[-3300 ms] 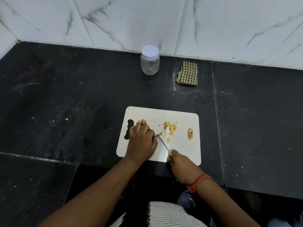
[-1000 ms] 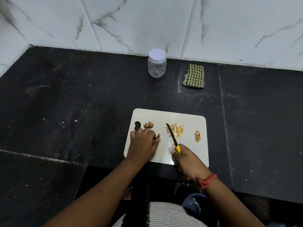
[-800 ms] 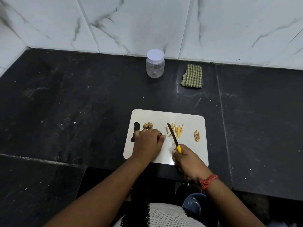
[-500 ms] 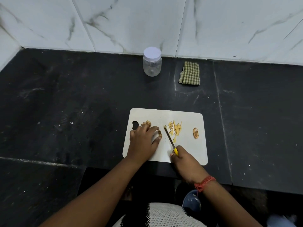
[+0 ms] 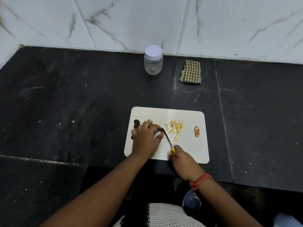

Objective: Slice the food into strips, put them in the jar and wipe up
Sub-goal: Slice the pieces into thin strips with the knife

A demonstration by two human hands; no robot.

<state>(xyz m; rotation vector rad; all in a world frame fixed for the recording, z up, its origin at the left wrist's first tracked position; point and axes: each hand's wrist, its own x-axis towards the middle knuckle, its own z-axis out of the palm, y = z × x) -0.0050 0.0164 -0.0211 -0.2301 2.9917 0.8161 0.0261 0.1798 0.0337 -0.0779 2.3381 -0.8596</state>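
Cutting board [image 5: 188,149]: white, rounded corners, handle hole at its left end; lies flat on the dark stone table [image 5: 65,104], near the front edge.

Left hand [image 5: 145,139]: on the left part of the board, fingers [image 5: 158,128] curled down, the tips and thumb pinching a small brown-yellow piece of food [image 5: 162,131] against the board. The piece shows only at the fingertips; most of it is hidden under the hand.

Right hand [image 5: 182,158]: at the board's front edge, fingers closed round the yellow handle of a knife [image 5: 168,139]. The blade slants up and left, its tip touching the pinched piece just beside the left fingertips.

Uncut lump [image 5: 147,122]: knobbly, tan, on the board just behind the left hand's knuckles.

Cut strips [image 5: 175,128]: pale yellow, a loose scatter at mid-board, right of the blade, apart from both hands.

Trimmed end piece [image 5: 197,131]: brownish, alone near the board's right edge.

Jar [image 5: 153,60]: clear plastic, white lid on, upright at the back of the table by the marble-tiled wall [image 5: 147,22], well apart from the board.

Cloth [image 5: 191,72]: green checked, folded, right of the jar.
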